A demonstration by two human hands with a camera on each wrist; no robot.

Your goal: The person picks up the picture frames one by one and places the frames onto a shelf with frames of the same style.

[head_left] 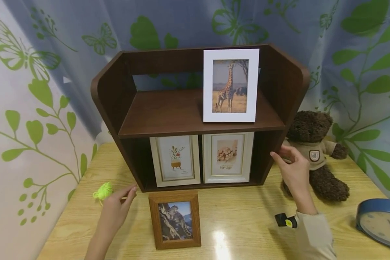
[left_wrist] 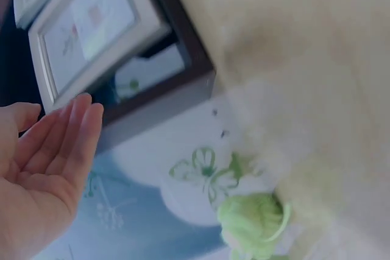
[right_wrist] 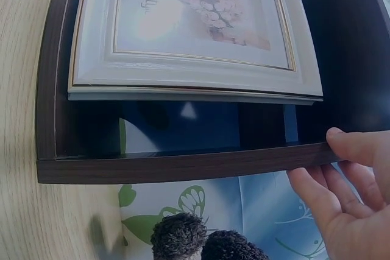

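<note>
A dark brown two-tier shelf (head_left: 162,112) stands on the wooden table. My right hand (head_left: 294,169) holds the front edge of its right side panel, thumb on the inner side and fingers outside, as the right wrist view (right_wrist: 347,193) shows. By the shelf's lower left corner is my left hand (head_left: 115,206); its fingers look fairly straight in the left wrist view, and contact with the panel is unclear. On top sits a white-framed giraffe picture (head_left: 230,86). Below stand a cream-framed plant picture (head_left: 177,162) and a cream-framed flower picture (right_wrist: 201,71).
A brown wooden frame (head_left: 175,220) with a leopard picture stands before the shelf. Green yarn (head_left: 104,190) lies to the left. A brown teddy bear (head_left: 312,155), a small black item (head_left: 284,220) and a blue clock (head_left: 381,222) are on the right. Patterned curtain (head_left: 182,21) hangs behind.
</note>
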